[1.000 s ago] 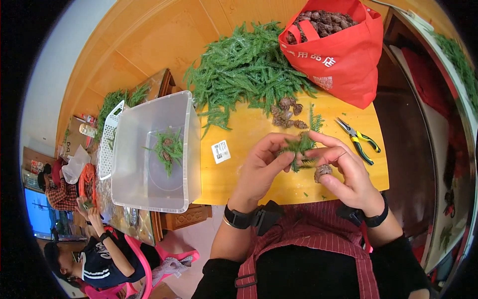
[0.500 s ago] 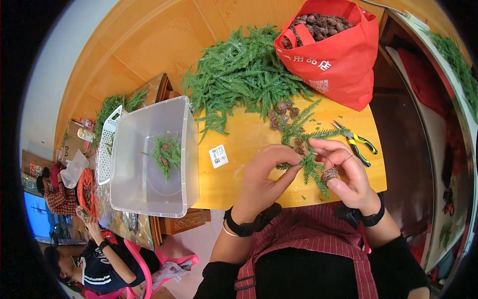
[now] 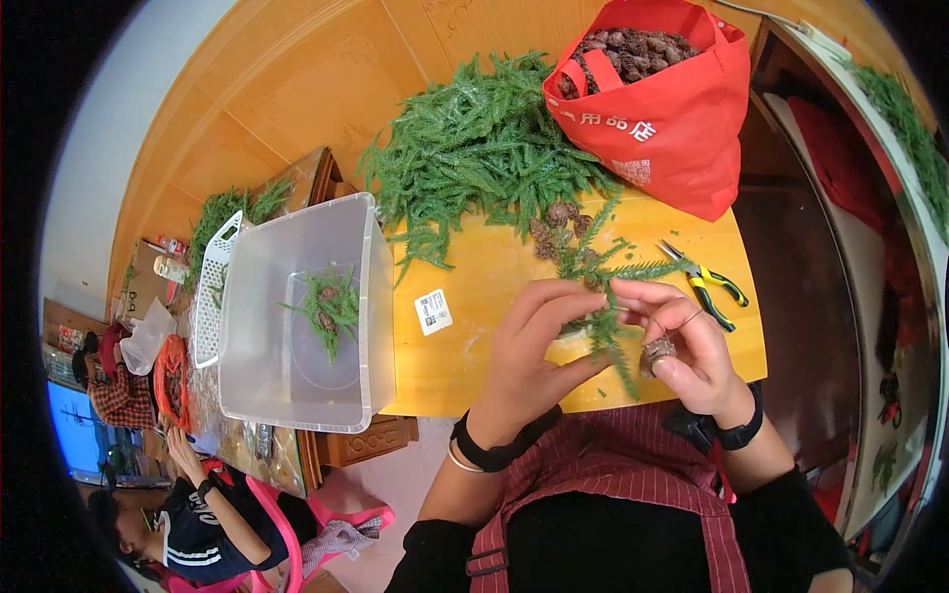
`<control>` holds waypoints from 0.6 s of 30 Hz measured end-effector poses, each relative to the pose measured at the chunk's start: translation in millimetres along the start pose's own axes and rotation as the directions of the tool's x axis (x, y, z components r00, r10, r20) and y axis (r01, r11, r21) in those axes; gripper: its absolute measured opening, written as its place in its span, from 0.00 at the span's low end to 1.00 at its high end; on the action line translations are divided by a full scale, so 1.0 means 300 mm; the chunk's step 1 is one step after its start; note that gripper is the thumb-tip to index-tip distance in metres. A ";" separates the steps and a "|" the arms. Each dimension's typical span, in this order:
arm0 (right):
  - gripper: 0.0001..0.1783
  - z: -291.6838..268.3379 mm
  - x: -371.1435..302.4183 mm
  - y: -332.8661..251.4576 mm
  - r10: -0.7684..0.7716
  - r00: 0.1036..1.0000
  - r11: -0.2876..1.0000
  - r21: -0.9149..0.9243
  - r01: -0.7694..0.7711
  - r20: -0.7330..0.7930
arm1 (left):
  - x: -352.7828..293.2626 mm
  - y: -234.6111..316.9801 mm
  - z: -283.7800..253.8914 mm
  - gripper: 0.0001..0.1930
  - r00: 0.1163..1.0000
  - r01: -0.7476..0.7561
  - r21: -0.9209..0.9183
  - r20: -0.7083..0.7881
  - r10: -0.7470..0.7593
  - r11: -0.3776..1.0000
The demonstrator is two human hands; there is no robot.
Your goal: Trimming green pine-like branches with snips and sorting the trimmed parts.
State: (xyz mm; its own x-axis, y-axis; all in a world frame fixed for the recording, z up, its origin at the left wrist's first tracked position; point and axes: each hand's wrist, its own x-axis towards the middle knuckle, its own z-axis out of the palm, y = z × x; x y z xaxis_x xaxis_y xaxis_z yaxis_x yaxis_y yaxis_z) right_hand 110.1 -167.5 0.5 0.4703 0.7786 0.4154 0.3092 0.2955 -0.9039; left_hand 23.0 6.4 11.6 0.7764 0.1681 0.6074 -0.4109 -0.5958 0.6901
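Note:
Over the near part of the yellow table, both of my hands work at a green artificial pine sprig [image 3: 621,366]. My left hand [image 3: 534,346] is closed on its middle, fingertips gathered at the stems. My right hand [image 3: 697,361] pinches a brown pine cone [image 3: 652,354] between thumb and fingers, its index fingertip touching the sprig. A thin dark wire seems to loop by the right fingers. Several loose pine cones [image 3: 560,215] lie just beyond the sprig. Pliers [image 3: 714,287] with yellow and black handles rest to the right, jaws pointing away.
A heap of green sprigs [image 3: 484,148] covers the table's back. A red bag [image 3: 662,128] full of pine cones stands at back right. Left is a clear plastic bin [image 3: 297,385] holding a finished-looking sprig with cones [image 3: 331,306]. Two people [image 3: 208,524] sit further left.
My left hand has shifted up, its fingers now over the sprig's middle. The sprig has turned slightly. My right hand keeps the pine cone. The nearer person's hands have moved a little.

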 end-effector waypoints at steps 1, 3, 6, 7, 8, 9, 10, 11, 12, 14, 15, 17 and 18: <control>0.09 0.003 0.000 -0.001 0.010 1.000 1.000 -0.004 -0.010 0.012 | 0.000 -0.002 0.004 0.21 0.999 -0.007 -0.021 -0.041 0.006 1.000; 0.09 0.004 0.002 -0.002 0.019 1.000 1.000 -0.008 -0.019 0.021 | -0.002 -0.013 0.010 0.20 0.999 -0.008 -0.012 -0.040 0.008 1.000; 0.08 0.004 0.008 0.000 0.010 1.000 1.000 -0.019 -0.010 0.029 | -0.024 -0.034 0.008 0.19 0.999 0.043 -0.020 -0.027 -0.044 0.999; 0.08 0.005 0.008 0.001 0.025 0.999 0.999 0.035 -0.025 0.021 | -0.028 -0.038 0.008 0.17 0.995 0.098 -0.040 -0.012 -0.098 0.994; 0.08 0.005 0.006 0.003 0.038 0.999 0.995 0.090 -0.039 0.015 | -0.023 -0.034 0.008 0.17 0.996 0.094 -0.042 -0.009 -0.094 0.995; 0.08 0.004 0.004 0.005 0.036 0.999 0.996 0.087 -0.037 0.011 | -0.015 -0.025 0.008 0.15 0.994 0.108 -0.052 -0.030 -0.110 0.993; 0.08 0.004 0.004 0.007 0.034 0.999 0.996 0.079 -0.036 0.015 | -0.009 -0.019 0.007 0.13 0.991 0.121 -0.060 -0.053 -0.124 0.991; 0.08 0.003 0.004 0.007 0.033 0.999 0.997 0.072 -0.034 0.019 | -0.007 -0.020 0.008 0.13 0.991 0.116 -0.059 -0.053 -0.119 0.992; 0.08 0.004 0.007 0.005 0.028 0.999 0.997 0.070 -0.029 0.018 | -0.008 -0.023 0.011 0.11 0.984 0.162 -0.116 -0.056 -0.170 0.980; 0.08 0.009 0.010 -0.001 0.076 0.997 0.997 0.021 -0.076 0.000 | -0.011 -0.031 0.014 0.09 0.975 0.204 -0.176 -0.055 -0.217 0.963; 0.08 0.009 0.010 0.000 0.073 0.997 0.997 0.018 -0.073 -0.001 | -0.012 -0.036 0.014 0.08 0.965 0.249 -0.204 -0.029 -0.260 0.947; 0.08 0.006 0.007 -0.002 0.084 0.996 0.996 -0.030 -0.084 0.007 | -0.021 -0.042 0.020 0.07 0.954 0.290 -0.233 -0.010 -0.301 0.928; 0.08 0.003 0.006 -0.003 0.082 0.997 0.996 -0.035 -0.081 0.011 | -0.028 -0.049 0.027 0.08 0.933 0.331 -0.319 -0.032 -0.359 0.888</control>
State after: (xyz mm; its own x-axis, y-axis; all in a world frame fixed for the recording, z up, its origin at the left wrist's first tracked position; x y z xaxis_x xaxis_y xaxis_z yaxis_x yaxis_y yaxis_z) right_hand 109.8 -165.8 2.1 0.4846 0.8064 0.3389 0.2983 0.2119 -0.9307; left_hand 26.3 7.4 -6.8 0.8564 0.3962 0.3311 -0.2599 -0.2233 0.9395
